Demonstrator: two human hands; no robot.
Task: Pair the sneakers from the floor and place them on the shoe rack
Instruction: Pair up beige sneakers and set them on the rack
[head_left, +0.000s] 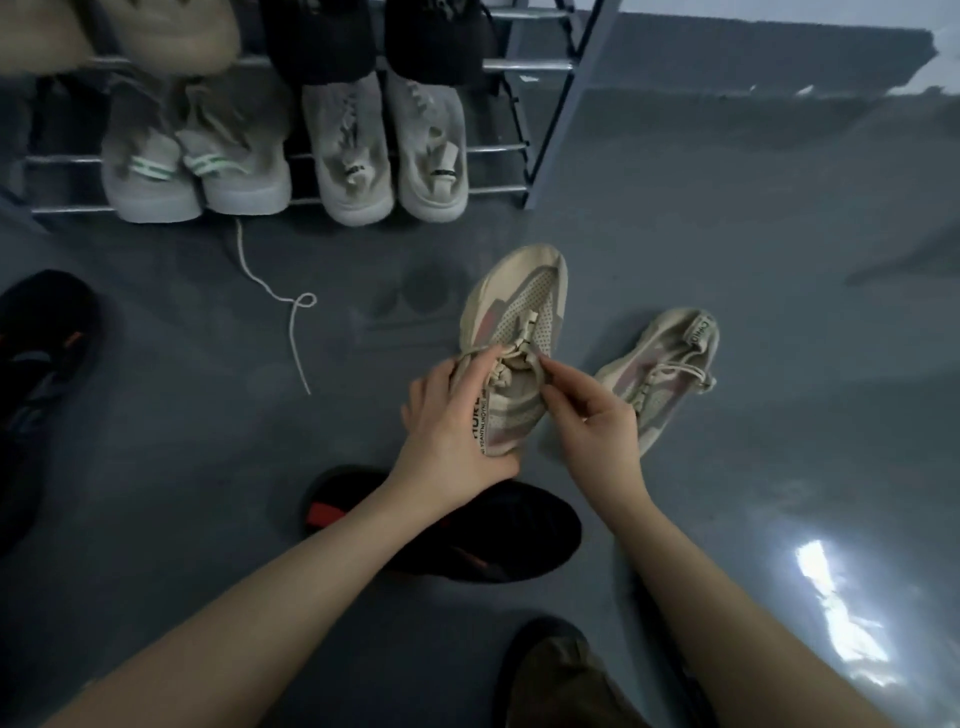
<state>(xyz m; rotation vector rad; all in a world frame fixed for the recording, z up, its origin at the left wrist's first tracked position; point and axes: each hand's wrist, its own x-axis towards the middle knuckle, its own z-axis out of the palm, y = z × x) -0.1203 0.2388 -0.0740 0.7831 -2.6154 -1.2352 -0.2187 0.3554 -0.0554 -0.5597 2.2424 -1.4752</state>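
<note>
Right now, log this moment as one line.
left hand: holds beige sneaker | right hand: pinches its lace | matching sneaker: on floor | rack: pairs shelved

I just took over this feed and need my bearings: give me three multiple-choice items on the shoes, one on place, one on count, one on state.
1. Where does the held beige sneaker's mate lie?
A. on the rack
B. on the floor right of it
C. under the black sneaker

2. How many pale pairs stand on the rack's lower shelf?
A. one
B. two
C. four

3. What is the right hand doing?
A. pinching a lace
B. resting flat on the floor
C. gripping the rack

Answers: 1 B, the mate lies on the grey floor beside it; 2 B, four pale shoes stand in two pairs; 3 A, its fingers pinch the lace while the left hand grips the heel.
</note>
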